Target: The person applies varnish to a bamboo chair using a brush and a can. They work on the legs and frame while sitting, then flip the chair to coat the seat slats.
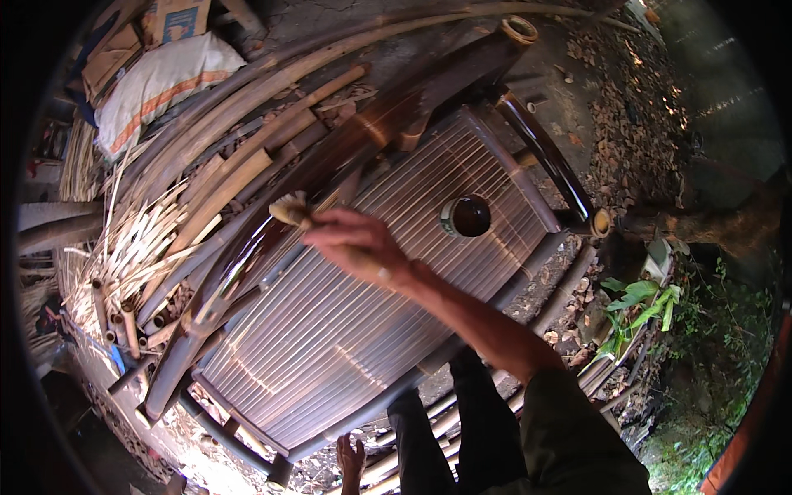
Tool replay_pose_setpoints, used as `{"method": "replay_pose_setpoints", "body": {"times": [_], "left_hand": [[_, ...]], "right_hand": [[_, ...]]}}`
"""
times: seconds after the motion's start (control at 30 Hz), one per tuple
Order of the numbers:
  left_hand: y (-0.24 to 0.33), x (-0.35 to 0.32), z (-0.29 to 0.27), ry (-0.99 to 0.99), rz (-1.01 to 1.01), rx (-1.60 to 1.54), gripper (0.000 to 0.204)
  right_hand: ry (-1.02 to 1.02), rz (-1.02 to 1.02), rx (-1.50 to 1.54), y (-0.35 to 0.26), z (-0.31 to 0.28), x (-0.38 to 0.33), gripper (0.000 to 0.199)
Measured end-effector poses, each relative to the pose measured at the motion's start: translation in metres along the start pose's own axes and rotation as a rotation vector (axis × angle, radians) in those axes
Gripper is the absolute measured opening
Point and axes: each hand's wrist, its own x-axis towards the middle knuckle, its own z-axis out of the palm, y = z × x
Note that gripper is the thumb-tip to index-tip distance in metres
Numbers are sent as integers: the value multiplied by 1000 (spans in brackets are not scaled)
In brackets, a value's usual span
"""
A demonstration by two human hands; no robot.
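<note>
My right hand (356, 245) is closed around a paintbrush (290, 209) with pale bristles. The bristles are at the glossy dark bamboo pole (247, 262) along the far side of a bamboo bench; whether they touch it I cannot tell. Beneath my right forearm lies the bench's slatted seat (330, 338). An open can (450, 218) of dark liquid stands on the slats, right of my right hand. Down by the near edge of the bench, my left hand (351, 455) hangs with its fingers apart and holds nothing.
Long bamboo poles (223, 99) and split pieces lie beyond the bench. Pale bamboo strips (144, 247) are heaped at the left, below a white sack (169, 87) with orange stripes. Green plants (639, 301) and dry leaves (635, 140) cover ground at the right. My legs (487, 412) stand against the near side.
</note>
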Motion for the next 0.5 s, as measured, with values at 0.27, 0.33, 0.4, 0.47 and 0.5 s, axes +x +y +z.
{"method": "replay_pose_setpoints", "body": {"times": [0.27,0.33,0.4,0.47,0.5], "left_hand": [[14,-84,56,-6,-238,70,39],[31,-90,62,-15,-226,48,37],[45,-98,61,-10,-207,40,36],[53,-93,59,-26,-142,36,35],[56,-88,57,-36,-110,38,35]], "right_hand": [[620,-69,-728,111,-320,53,17],[646,-327,-554,121,-285,58,14],[418,-131,-145,98,-229,31,17],[361,-64,-215,93,-243,26,12],[489,-78,-210,110,-263,29,12]]}}
